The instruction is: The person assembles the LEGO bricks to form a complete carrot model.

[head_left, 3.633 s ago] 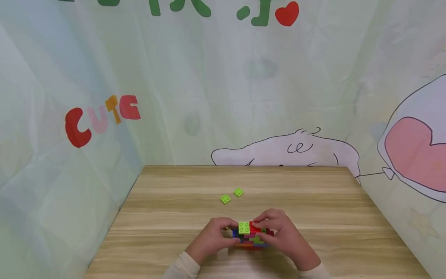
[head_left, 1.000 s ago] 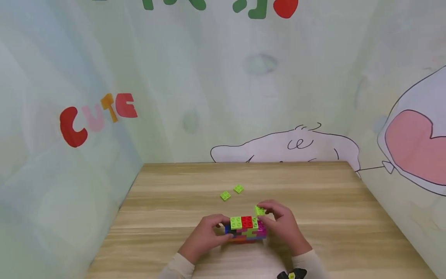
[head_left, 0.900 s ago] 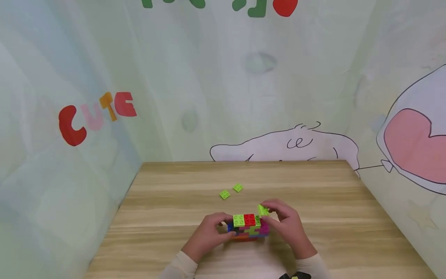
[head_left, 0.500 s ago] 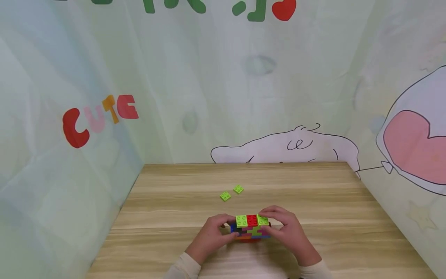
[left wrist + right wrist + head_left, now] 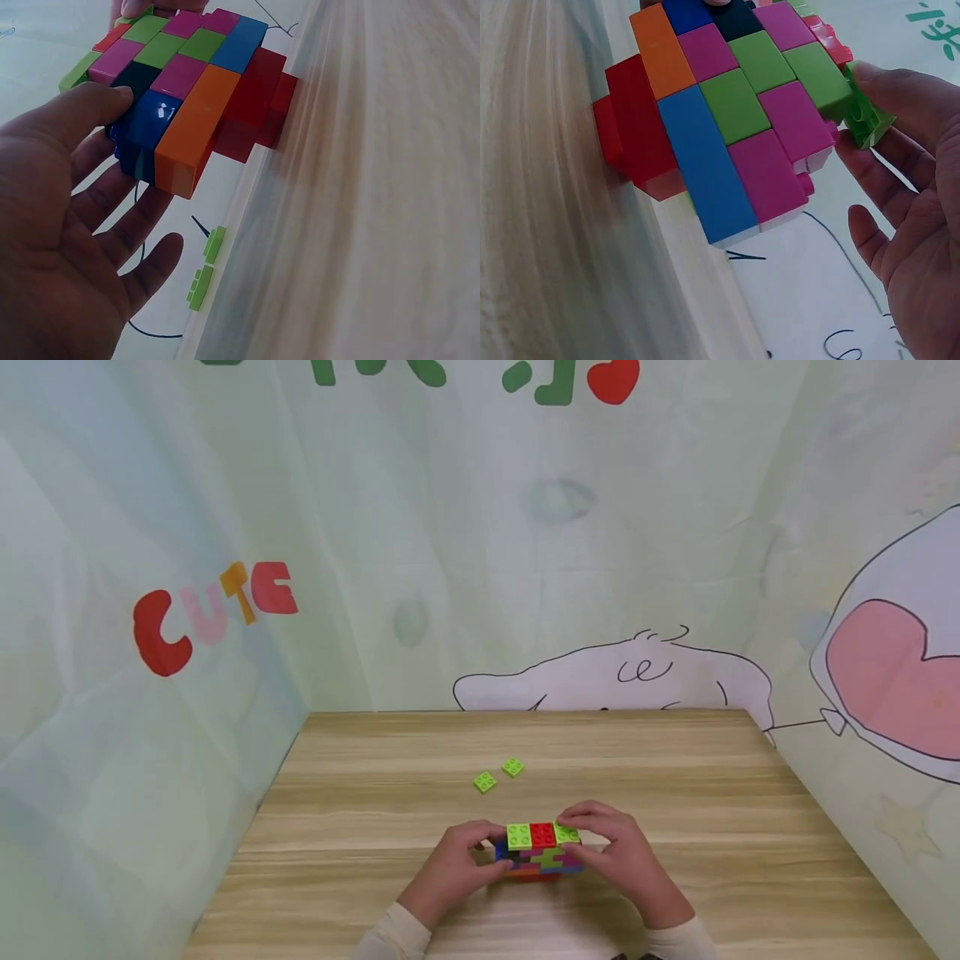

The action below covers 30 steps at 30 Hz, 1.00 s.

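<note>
A built block of toy bricks (image 5: 534, 863) stands on the table in the head view, stepped down to red bricks (image 5: 641, 127) at its foot. My left hand (image 5: 457, 867) grips its left end, the thumb on the dark and blue bricks in the left wrist view. My right hand (image 5: 626, 860) pinches a light green brick (image 5: 567, 833) at the right end of the top row, beside a red brick (image 5: 542, 835). In the right wrist view this green brick (image 5: 868, 112) overhangs the structure, its hollow underside showing. Whether it is fully pressed down I cannot tell.
Two loose light green bricks, one nearer (image 5: 485, 782) and one farther (image 5: 513, 767), lie behind the structure on the wooden table (image 5: 360, 827). A printed cloth backdrop (image 5: 420, 527) borders the table at the back and sides.
The right hand earlier worked at the red brick, then held the green brick above the right end. It has since lowered it onto the top row. The left hand keeps its grip.
</note>
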Tool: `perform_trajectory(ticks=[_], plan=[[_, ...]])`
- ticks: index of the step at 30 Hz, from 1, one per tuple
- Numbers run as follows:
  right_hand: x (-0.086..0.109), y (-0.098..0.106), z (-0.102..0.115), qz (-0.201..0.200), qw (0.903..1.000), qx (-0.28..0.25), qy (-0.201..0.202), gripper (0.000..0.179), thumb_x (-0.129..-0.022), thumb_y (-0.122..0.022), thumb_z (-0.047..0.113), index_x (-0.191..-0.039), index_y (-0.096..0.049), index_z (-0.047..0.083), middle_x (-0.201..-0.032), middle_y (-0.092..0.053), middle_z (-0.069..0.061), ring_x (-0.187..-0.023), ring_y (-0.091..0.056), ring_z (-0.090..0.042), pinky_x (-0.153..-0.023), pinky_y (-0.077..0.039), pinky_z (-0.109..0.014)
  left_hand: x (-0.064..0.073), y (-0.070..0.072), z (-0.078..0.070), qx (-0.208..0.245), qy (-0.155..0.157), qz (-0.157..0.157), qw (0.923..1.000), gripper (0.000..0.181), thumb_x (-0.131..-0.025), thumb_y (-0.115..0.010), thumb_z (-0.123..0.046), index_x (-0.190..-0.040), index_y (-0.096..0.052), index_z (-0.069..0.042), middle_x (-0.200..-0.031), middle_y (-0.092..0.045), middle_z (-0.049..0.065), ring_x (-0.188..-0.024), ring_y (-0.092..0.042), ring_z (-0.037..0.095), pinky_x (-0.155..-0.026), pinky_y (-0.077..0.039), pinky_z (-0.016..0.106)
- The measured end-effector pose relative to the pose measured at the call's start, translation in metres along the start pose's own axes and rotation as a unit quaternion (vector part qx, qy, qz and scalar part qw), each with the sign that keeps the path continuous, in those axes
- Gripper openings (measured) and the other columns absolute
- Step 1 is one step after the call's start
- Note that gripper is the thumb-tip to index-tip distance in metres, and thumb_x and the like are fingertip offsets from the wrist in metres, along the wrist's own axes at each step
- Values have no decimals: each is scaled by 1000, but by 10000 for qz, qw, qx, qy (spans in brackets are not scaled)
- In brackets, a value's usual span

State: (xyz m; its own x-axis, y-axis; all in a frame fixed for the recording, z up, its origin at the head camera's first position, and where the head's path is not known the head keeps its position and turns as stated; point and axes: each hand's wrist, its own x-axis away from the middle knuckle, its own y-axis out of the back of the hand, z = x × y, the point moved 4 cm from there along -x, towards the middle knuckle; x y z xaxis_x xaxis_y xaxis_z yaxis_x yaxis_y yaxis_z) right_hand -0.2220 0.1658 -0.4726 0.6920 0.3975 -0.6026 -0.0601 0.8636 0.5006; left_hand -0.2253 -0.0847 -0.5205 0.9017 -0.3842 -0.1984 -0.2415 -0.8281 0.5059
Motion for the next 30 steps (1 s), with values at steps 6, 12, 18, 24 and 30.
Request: perform_trajectory(ticks=[6, 12, 18, 24, 30], plan=[[-7, 1, 1, 384, 9987, 314, -81, 29, -82, -87, 4, -109, -81, 11, -109, -73, 6, -98, -70, -14, -89, -57, -23, 0, 2, -1, 64, 45, -32, 10000, 30, -87, -84, -27, -114, -77, -17, -111, -73, -10, -103, -65, 9, -87, -57, 32], [-7, 0, 0, 489, 9981, 326, -178, 31, -77, -89, 3, -106, -82, 9, -107, -74, 6, -98, -71, -13, -88, -58, -27, 1, 3, 0, 29, 71, -83, 9999, 30, -87, -85, -26, -113, -77, -15, -113, -74, -7, -104, -66, 11, -87, -58, 33], [-1, -3, -3, 243, 9996, 126, -75, 31, -79, -90, 6, -108, -80, 14, -106, -74, 5, -97, -71, -15, -90, -57, -24, 0, 3, 1, 81, 122, -20, 9999, 31, -87, -85, -27, -114, -77, -15, -113, -74, -7, -103, -66, 11, -87, -58, 34], [9, -14, -22, 372, 9928, -338, -1088, 39, -84, -88, 20, -120, -73, 18, -114, -73, 5, -96, -64, -11, -82, -56, -35, -2, 2, 5, 115, 120, 117, 9998, 34, -88, -84, -30, -119, -75, -20, -116, -73, -10, -104, -65, 10, -90, -57, 34], [12, -21, -30, 448, 9800, -761, -1782, 38, -85, -87, 21, -120, -72, 18, -112, -73, 3, -91, -63, -13, -79, -56, -30, -18, 26, 24, 574, 446, -334, 9968, 31, -101, -70, -23, -131, -70, -15, -123, -71, -7, -114, -63, 18, -93, -54, 36]])
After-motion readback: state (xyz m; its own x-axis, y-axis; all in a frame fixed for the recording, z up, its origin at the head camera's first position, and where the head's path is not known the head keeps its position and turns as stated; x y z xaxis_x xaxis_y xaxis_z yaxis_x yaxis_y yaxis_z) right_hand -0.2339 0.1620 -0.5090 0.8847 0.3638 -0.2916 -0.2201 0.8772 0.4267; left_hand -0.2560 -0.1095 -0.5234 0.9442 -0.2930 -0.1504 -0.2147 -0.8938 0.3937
